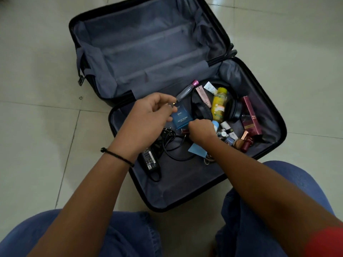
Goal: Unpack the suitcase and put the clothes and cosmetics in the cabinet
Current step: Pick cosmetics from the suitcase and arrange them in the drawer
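A black suitcase point(276, 115) lies open on the tiled floor. Its far half point(148, 43) shows only grey lining. My left hand point(150, 112) grips the top left corner of a blue cologne box point(181, 117) above the near half. My right hand point(201, 129) curls round the box's lower right corner, fingertips hidden. A clear bottle with a pink cap point(187, 90) lies just past the left fingers. Cosmetics fill the right side: a yellow bottle point(220, 104), a pink tube point(204, 96), a maroon box point(251, 115) and nail polish bottles point(245, 140).
Black headphones point(202, 110) lie around the yellow bottle. A black power adapter point(149, 160) with its cable point(176, 153) sits at the near left of the suitcase. A blue paper tag point(196, 150) lies under my right wrist. My knees in jeans frame the bottom edge.
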